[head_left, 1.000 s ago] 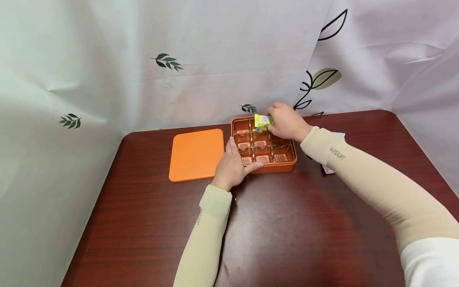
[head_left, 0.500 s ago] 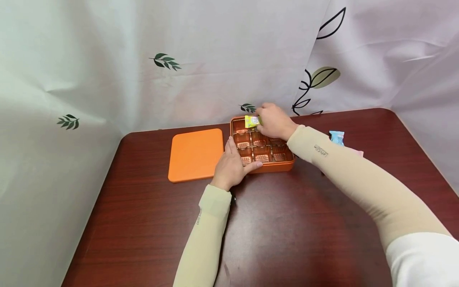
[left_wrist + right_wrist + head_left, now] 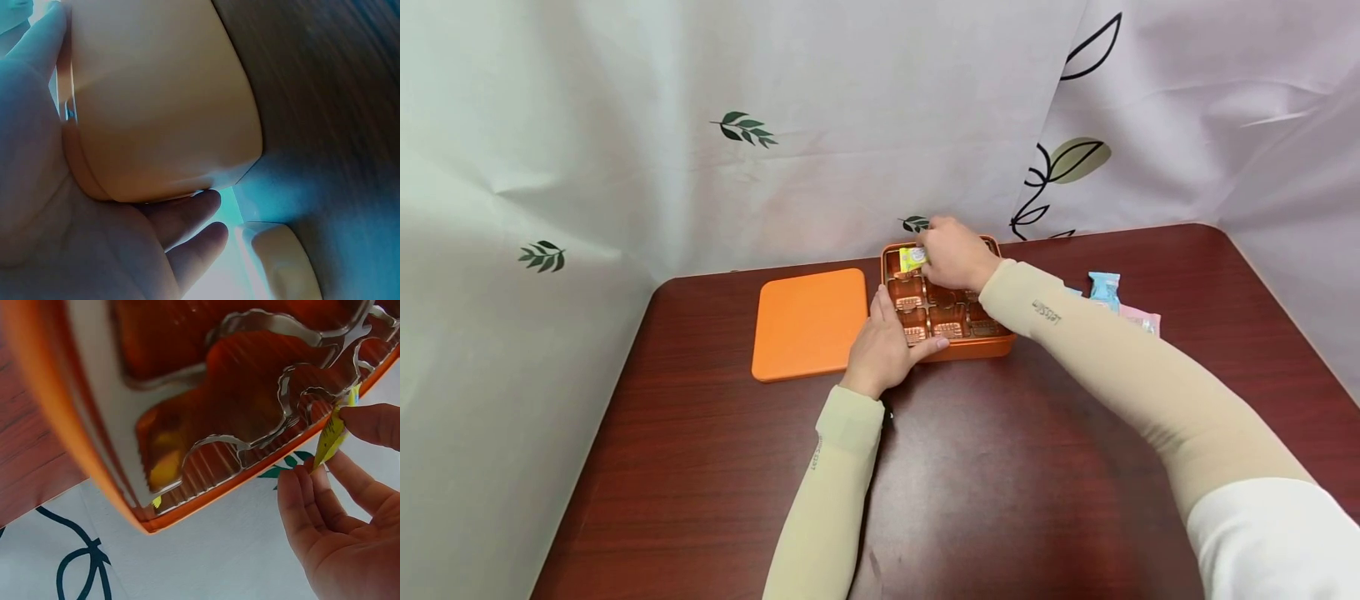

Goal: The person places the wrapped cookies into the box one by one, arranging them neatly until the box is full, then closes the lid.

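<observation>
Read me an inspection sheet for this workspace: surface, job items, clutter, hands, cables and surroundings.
Surface: reddish-brown table, wood-grained.
Job's things: open orange box with a divided insert; orange lid lying to its left; yellow packet at the insert's far left corner, inside or above unclear.
Clutter: blue packet and pink packet right of the box, partly hidden by the right sleeve.
Left hand: rests against the box's near left corner.
Right hand: pinches the yellow packet.
Cables: nothing seen.
Surroundings: pale leaf-printed fabric behind the table.
</observation>
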Motion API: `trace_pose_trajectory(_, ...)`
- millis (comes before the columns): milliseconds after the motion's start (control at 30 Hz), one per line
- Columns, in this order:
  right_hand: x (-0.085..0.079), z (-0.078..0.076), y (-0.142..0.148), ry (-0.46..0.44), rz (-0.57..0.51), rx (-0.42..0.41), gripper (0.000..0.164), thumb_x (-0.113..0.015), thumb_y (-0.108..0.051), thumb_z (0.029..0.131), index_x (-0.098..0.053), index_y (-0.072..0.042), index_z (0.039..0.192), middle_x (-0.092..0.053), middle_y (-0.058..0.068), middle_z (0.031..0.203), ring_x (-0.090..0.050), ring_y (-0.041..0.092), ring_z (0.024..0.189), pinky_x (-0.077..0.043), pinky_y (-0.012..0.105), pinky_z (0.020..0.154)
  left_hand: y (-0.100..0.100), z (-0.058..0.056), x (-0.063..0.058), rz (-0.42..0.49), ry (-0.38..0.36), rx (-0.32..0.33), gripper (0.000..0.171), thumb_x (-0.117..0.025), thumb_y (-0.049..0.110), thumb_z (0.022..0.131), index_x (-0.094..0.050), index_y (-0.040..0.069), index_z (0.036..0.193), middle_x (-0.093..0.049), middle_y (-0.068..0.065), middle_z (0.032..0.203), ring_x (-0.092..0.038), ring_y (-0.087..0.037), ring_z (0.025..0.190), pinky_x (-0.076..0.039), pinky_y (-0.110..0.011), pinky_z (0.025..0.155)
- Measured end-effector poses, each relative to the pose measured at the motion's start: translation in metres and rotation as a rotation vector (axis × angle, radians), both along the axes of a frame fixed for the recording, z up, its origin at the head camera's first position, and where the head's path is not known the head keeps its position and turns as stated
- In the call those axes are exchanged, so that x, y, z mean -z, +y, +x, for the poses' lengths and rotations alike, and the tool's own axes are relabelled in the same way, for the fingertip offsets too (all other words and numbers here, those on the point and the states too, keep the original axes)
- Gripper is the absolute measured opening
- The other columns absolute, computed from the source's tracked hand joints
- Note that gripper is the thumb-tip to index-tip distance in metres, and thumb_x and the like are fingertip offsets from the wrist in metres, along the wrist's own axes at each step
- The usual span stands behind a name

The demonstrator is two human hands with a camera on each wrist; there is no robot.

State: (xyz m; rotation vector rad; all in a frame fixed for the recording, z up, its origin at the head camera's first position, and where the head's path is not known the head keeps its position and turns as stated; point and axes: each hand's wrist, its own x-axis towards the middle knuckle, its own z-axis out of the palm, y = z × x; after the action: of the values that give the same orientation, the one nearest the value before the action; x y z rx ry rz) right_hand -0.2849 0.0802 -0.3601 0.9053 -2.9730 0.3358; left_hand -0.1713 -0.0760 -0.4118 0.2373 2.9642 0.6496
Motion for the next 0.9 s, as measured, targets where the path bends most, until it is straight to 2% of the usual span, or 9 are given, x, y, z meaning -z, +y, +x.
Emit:
trace_pose_trajectory(233, 0.000, -0.001, -0.008, -0.015, 0.024, 0.012, 0.035, -0.063, -0.011, 0.090, -0.069, 0.006, 0.120, -0.062, 0.023, 0.115, -0.058, 0.038, 0.109, -0.048, 0.048, 0.097, 0.000, 0.000, 0.000, 0.004, 0.001, -0.003, 0.127, -0.065, 0.072, 0.083, 0.000, -0.009, 0.157, -0.014, -0.028, 0.163, -0.045, -0.040, 0.136, -0.044, -0.045, 0.105)
trace_pose_trajectory(533, 0.002, -0.003, -0.018, -0.041, 0.044, 0.036, 0.026, -0.065, -0.014, 0.092, -0.071, 0.004, 0.110, -0.062, 0.024, 0.118, -0.059, 0.039, 0.111, -0.048, 0.049, 0.098, 0.000, 0.001, 0.000, -0.001, 0.001, 0.008, 0.127, -0.064, 0.071, 0.084, 0.001, -0.010, 0.156, -0.014, -0.030, 0.162, -0.042, -0.039, 0.139, -0.042, -0.044, 0.108)
trace_pose_trajectory(900, 0.002, -0.003, -0.027, -0.067, 0.067, 0.010, 0.017, -0.058, -0.008, 0.095, -0.070, 0.004, 0.099, -0.065, 0.024, 0.115, -0.057, 0.040, 0.117, -0.044, 0.049, 0.104, -0.001, 0.001, 0.000, 0.016, 0.005, 0.003, 0.126, -0.066, 0.069, 0.084, 0.000, -0.010, 0.156, -0.015, -0.029, 0.162, -0.042, -0.039, 0.139, -0.042, -0.044, 0.107)
